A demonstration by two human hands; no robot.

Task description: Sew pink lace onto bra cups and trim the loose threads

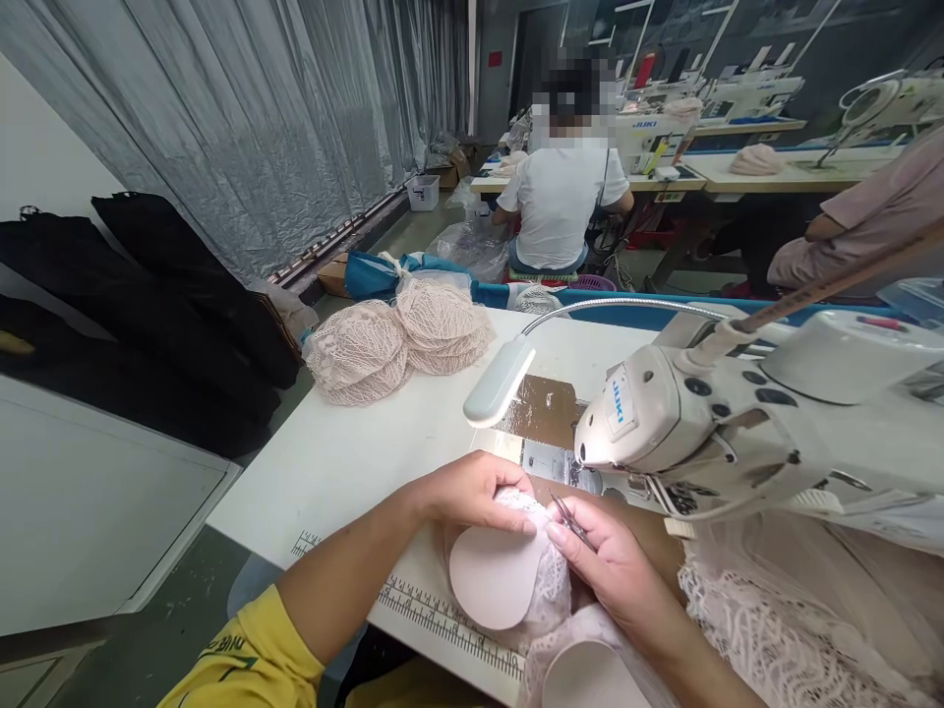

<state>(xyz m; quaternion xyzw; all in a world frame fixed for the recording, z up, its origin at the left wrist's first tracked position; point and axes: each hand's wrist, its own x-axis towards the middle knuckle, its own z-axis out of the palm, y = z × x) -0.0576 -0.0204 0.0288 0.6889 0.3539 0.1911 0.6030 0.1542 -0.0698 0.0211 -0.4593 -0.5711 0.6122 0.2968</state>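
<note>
My left hand (491,497) is closed on a pale pink lace bra cup (494,578), its thumb pressed over the upper edge. From the other side, my right hand (601,551) holds small metal thread snips (570,519) and pinches the lace trim (552,580) near the cup's top. A second padded cup (590,677) hangs below at the table's front edge, partly cut off by the frame. More lace fabric (796,600) lies to the right under the sewing machine (641,408), whose needle area is just beyond my hands.
Stacked lace cups (361,352) sit at the table's far left. A lit lamp (501,382) on a bent neck hangs over the machine bed. Printed ruler marks (442,618) run along the table's front (284,492). A person in a white shirt (560,202) sits ahead; another sits at right.
</note>
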